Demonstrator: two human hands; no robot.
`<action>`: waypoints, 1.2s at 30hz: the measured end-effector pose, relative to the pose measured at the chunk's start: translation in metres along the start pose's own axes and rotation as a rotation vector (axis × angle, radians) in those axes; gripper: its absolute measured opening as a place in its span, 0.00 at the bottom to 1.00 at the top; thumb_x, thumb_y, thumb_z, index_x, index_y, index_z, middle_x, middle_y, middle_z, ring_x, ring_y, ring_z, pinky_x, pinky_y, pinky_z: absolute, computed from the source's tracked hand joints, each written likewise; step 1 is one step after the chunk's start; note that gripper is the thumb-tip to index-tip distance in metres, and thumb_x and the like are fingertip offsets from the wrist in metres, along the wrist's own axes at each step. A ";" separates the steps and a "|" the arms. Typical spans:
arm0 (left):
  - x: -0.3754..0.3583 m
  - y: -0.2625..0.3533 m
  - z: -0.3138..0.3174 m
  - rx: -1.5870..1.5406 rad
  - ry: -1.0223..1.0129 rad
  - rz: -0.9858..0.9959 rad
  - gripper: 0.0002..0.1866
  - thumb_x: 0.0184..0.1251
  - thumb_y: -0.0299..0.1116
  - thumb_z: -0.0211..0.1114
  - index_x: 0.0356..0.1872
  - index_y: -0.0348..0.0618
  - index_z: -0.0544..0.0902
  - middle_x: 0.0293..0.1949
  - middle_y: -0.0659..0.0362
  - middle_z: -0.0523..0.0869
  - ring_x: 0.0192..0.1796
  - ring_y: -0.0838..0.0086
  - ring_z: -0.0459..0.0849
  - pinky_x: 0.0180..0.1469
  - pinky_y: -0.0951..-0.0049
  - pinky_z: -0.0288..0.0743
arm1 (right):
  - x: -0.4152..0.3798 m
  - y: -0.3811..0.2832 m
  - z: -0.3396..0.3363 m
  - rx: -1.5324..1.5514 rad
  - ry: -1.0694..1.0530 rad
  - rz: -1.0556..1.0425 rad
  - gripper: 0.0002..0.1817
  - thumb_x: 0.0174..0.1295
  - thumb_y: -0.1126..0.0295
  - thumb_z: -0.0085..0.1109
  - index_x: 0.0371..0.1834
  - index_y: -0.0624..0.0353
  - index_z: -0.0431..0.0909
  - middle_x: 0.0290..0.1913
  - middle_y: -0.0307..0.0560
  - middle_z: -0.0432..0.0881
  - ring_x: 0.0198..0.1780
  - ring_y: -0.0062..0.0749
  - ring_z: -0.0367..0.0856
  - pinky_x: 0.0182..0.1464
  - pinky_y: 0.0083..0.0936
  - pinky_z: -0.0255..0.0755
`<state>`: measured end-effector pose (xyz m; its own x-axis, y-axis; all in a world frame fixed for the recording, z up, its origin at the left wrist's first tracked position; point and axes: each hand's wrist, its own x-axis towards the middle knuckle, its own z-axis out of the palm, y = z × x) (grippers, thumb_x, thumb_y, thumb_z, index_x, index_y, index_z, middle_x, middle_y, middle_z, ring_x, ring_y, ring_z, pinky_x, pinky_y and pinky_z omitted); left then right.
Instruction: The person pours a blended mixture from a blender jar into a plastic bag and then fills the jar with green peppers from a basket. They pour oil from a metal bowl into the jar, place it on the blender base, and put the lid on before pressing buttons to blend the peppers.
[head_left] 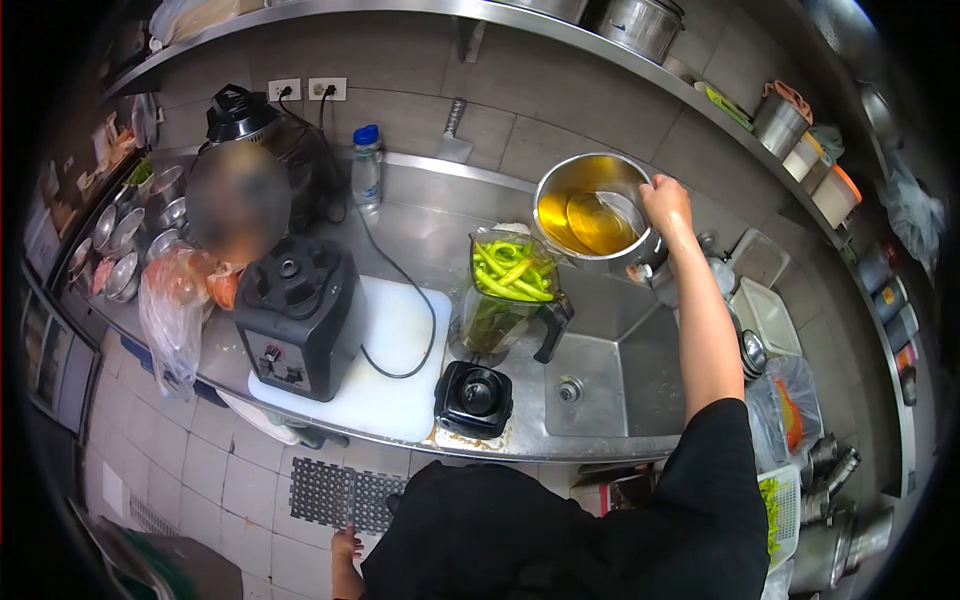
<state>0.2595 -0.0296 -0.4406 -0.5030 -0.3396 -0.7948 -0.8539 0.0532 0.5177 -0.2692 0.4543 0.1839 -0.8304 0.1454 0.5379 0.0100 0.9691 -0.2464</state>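
Observation:
My right hand [668, 207] is closed on the right rim side of a steel pot [545, 192]. Inside the tilted pot lies a clear yellow liquid [590, 222] that looks like oil. Just left of and below the pot stands a blender jug [490, 320] filled with long green peppers [513, 270], its dark handle towards the sink. In front of the jug a black square blender lid [474, 400] rests on the counter edge. My left hand [346, 543] hangs low by my side above the floor, loosely open, with nothing visible in it.
A black blender base [300, 320] stands on a white cutting board [410, 325], its cord looping across. The sink [590, 385] lies right of the jug. Behind are a blue-capped bottle [367, 170] and a cleaver [455, 135]. Steel bowls [125, 240] crowd the left end.

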 end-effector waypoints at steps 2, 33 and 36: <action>-0.002 -0.002 0.003 0.036 0.020 0.033 0.32 0.72 0.64 0.53 0.49 0.39 0.77 0.37 0.48 0.87 0.26 0.63 0.88 0.19 0.63 0.80 | -0.001 -0.002 -0.001 -0.029 -0.006 -0.006 0.17 0.59 0.59 0.57 0.40 0.61 0.84 0.43 0.63 0.85 0.50 0.58 0.83 0.54 0.45 0.75; 0.007 -0.019 0.009 -0.019 -0.003 -0.024 0.30 0.72 0.62 0.54 0.47 0.40 0.76 0.35 0.49 0.87 0.27 0.65 0.88 0.20 0.63 0.80 | -0.002 -0.005 0.004 -0.093 -0.012 -0.045 0.18 0.60 0.57 0.59 0.43 0.60 0.84 0.44 0.63 0.85 0.51 0.57 0.83 0.54 0.45 0.75; 0.009 -0.021 0.008 -0.061 0.013 -0.058 0.29 0.72 0.61 0.54 0.48 0.40 0.76 0.36 0.49 0.87 0.27 0.65 0.88 0.20 0.64 0.80 | -0.002 -0.003 0.004 -0.098 -0.011 -0.051 0.18 0.60 0.57 0.59 0.44 0.60 0.84 0.45 0.63 0.85 0.52 0.57 0.83 0.55 0.45 0.75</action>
<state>0.2716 -0.0261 -0.4613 -0.4510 -0.3526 -0.8199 -0.8716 -0.0238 0.4897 -0.2703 0.4501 0.1805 -0.8372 0.0937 0.5388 0.0216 0.9901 -0.1387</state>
